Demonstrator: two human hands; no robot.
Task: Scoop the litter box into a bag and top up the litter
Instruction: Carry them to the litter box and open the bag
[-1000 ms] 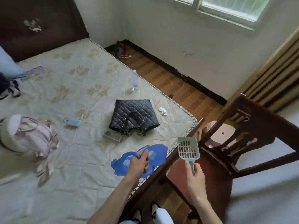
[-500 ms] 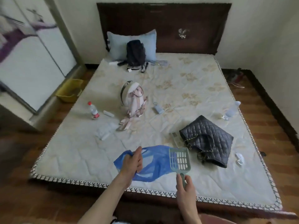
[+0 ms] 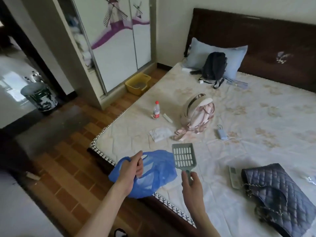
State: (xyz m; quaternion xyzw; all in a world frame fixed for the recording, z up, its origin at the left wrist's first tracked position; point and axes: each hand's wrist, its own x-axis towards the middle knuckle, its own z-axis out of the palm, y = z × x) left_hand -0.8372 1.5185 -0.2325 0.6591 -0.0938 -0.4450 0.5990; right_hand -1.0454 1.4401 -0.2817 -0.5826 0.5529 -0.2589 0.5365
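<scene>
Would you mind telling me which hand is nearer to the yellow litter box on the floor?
Left. The left hand, gripping the blue bag, is on the yellow litter box's side; the right hand, holding the scoop, is farther over the bed.

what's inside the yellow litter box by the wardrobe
The yellow litter box holds a layer of grey-brown litter. Its near wall hides part of the floor, and clumps are too small to make out.

Home bedroom: bed [image 3: 256, 134] w/ headboard [image 3: 256, 40], pillow [image 3: 196, 53], prob. sliding wardrobe [image 3: 119, 57].

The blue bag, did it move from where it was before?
Yes. The blue bag has shifted from the mattress middle toward its corner edge, farther from the quilted handbag.
</scene>
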